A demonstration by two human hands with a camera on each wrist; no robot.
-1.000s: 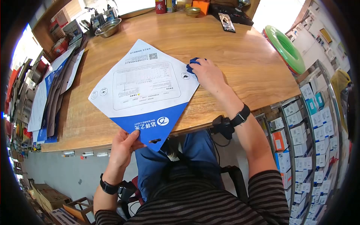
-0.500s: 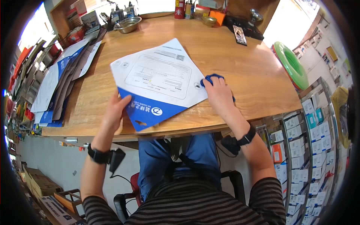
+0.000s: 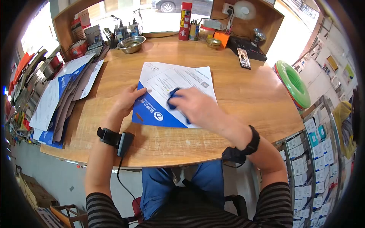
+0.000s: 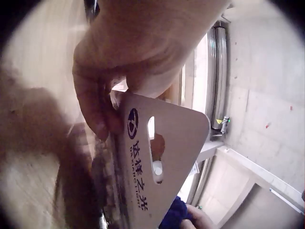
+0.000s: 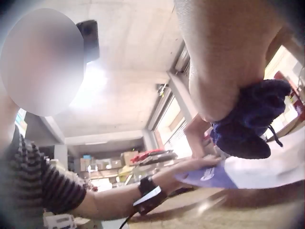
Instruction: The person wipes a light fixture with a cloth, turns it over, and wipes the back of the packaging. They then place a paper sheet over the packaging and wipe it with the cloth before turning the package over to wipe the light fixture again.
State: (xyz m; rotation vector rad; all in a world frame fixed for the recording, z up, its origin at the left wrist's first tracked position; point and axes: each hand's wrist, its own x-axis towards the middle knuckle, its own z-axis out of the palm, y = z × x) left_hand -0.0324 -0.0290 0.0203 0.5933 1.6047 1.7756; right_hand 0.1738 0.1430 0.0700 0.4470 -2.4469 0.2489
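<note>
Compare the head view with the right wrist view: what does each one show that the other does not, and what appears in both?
Only the head view: the metal bowl, the red spray can, the phone and the green ring-shaped coil.

Only the right wrist view: the ceiling and the person's blurred-out head.

Both: the right hand gripping the dark blue cloth, the left hand at the blue-and-white printed sheet, the striped left sleeve and the wooden table.
</note>
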